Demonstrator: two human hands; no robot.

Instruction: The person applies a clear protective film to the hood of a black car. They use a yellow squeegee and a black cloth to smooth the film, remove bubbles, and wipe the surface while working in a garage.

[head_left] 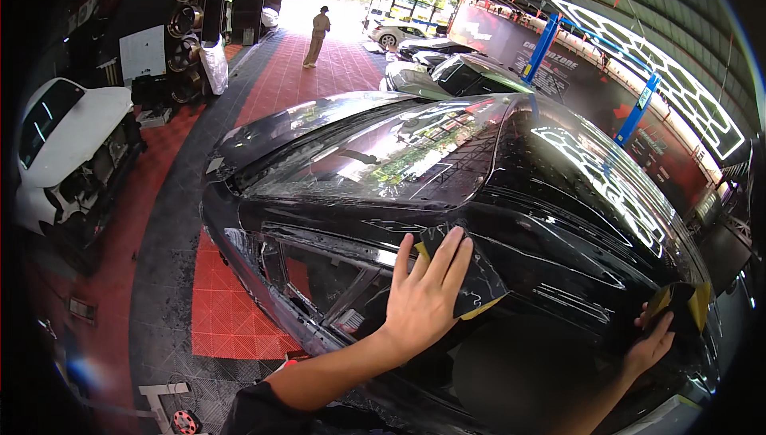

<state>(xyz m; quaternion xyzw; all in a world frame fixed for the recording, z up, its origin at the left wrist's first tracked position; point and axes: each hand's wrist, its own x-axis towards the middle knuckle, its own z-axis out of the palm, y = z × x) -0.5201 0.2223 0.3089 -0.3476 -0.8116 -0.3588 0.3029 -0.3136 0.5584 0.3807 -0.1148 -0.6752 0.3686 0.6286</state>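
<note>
Pressing flat, the left hand (425, 295) lay palm-down w/ fingers spread on a black pad w/ yellow edge (472, 282), which sat on the roof edge of the black car (558, 220), just above the side window opening. Hand was fully open, not gripping, just bearing on the pad. Right hand (656, 341) was further right on the same roof, fingers curled around a second black-and-yellow pad (683, 304), held against the paint; grip partly hidden, so can't tell how tight. Windscreen (383, 160) was glossy, reflecting lights. White car (68, 136) stood well apart at far left on the red tile floor (231, 315). A person (317, 35) stood far back near the shop entrance, other cars beside.
</note>
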